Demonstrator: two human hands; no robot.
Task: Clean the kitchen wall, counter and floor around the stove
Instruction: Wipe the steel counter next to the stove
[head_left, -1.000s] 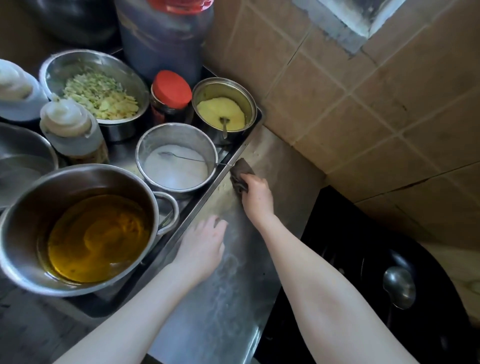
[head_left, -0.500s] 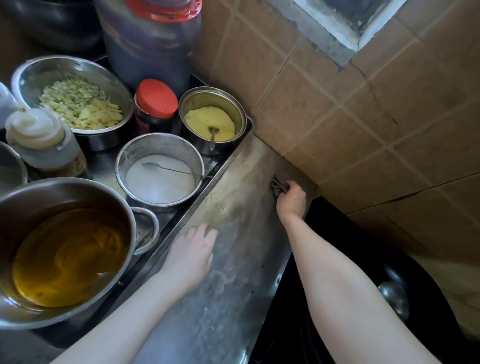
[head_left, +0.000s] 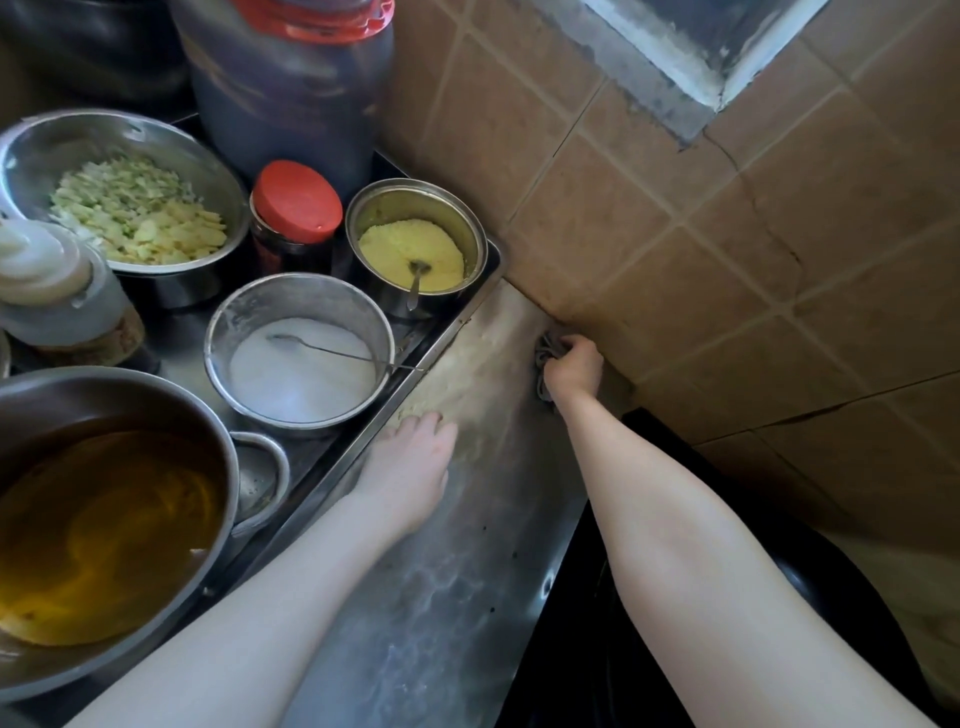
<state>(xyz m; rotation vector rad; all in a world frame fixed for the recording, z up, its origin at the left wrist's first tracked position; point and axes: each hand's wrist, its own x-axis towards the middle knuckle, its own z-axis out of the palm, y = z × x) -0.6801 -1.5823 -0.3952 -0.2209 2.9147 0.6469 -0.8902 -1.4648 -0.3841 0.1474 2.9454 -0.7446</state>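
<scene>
From my remote seat I see the right hand (head_left: 571, 371) at the far edge of the steel counter (head_left: 457, 597), right where it meets the tiled wall (head_left: 727, 249). Its fingers are clenched round a dark cloth (head_left: 544, 358), which is bunched against the foot of the wall and touches the counter. The left hand (head_left: 410, 467) lies flat on the counter nearer to me, fingers straight and released, holding nothing, just beside the rim of a metal tray (head_left: 460, 325). On that tray, to the left, stand a pot of white powder (head_left: 298, 364) with a spoon in it, a smaller pot of yellow powder (head_left: 415, 249), a jar with a red lid (head_left: 296, 202) and a bowl of chopped vegetables (head_left: 124, 208). A large pot of oil (head_left: 104, 519) sits at the near left. The black stove (head_left: 571, 675) lies right of the counter.
</scene>
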